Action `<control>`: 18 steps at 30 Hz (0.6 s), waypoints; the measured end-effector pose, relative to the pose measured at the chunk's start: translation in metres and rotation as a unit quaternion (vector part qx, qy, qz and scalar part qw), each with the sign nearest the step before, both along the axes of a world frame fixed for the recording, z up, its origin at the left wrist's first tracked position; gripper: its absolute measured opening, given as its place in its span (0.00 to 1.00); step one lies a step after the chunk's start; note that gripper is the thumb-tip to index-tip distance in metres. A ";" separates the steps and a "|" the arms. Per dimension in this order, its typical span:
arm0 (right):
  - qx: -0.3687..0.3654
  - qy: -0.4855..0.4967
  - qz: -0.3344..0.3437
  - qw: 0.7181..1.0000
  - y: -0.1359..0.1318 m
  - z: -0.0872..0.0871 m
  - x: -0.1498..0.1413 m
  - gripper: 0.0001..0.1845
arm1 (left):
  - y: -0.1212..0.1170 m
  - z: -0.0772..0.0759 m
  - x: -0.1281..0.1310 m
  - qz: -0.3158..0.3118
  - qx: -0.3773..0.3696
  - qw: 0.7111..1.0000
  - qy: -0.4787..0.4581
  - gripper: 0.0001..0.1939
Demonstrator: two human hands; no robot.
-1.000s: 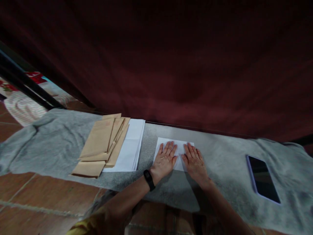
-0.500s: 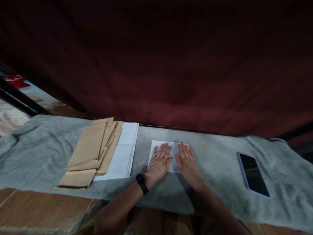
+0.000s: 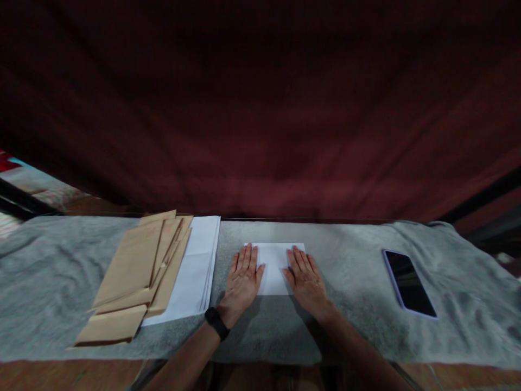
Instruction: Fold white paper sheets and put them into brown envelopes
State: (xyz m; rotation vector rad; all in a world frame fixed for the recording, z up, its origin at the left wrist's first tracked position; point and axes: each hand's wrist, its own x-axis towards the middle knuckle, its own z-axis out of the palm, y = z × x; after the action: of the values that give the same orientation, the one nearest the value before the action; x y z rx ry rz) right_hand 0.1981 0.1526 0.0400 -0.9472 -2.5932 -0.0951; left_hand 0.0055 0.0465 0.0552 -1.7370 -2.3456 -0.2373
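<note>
A small white sheet of paper [image 3: 274, 269], seemingly folded, lies flat on the grey cloth [image 3: 350, 260] in front of me. Over its left edge rests my left hand [image 3: 243, 279], palm down with the fingers stretched out. My right hand [image 3: 304, 279] lies flat across the right side of the same paper, thumb pointing inward. A bare strip of the paper shows between the two thumbs. Neither hand grips anything. A black wristband [image 3: 217, 323] is on my left wrist.
Brown paper envelopes [image 3: 130, 263] lie in an overlapping pile at the left, partly over several white sheets [image 3: 195, 271]. A phone with a purple edge [image 3: 410, 283] lies on the right. Behind the cloth hangs a dark red curtain [image 3: 268, 136].
My hands have slid apart over the paper, from near its middle out to its left and right sides. The whole view has also turned, so the scene sits more level.
</note>
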 end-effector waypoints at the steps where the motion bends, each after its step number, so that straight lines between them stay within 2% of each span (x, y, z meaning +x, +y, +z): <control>1: -0.001 0.000 -0.006 1.000 0.001 0.000 0.002 0.30 | -0.002 0.000 -0.002 0.006 0.001 1.000 0.001 0.30; 7: -0.003 0.013 -0.026 1.000 0.006 -0.002 0.010 0.33 | -0.010 -0.003 -0.016 0.032 0.025 0.999 0.001 0.31; 11: -0.001 0.032 -0.033 0.999 0.006 -0.003 0.010 0.32 | -0.005 0.005 -0.014 0.047 0.045 0.998 0.010 0.30; 13: -0.003 0.039 -0.035 0.999 0.006 -0.001 0.006 0.31 | 0.000 0.008 -0.004 0.023 0.042 0.999 0.007 0.29; 15: -0.009 0.044 -0.031 0.999 0.004 0.002 0.001 0.29 | 0.004 0.009 0.012 -0.028 0.031 0.999 -0.003 0.28; 18: -0.030 0.041 0.009 0.999 -0.002 0.009 -0.008 0.28 | 0.008 0.003 0.035 -0.094 0.016 0.995 -0.015 0.28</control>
State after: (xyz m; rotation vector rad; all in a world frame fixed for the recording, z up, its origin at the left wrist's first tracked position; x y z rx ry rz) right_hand 0.1898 0.1510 0.0491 -0.9271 -2.5406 0.0259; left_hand 0.0403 0.0543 0.0585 -1.9521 -2.1864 -0.3317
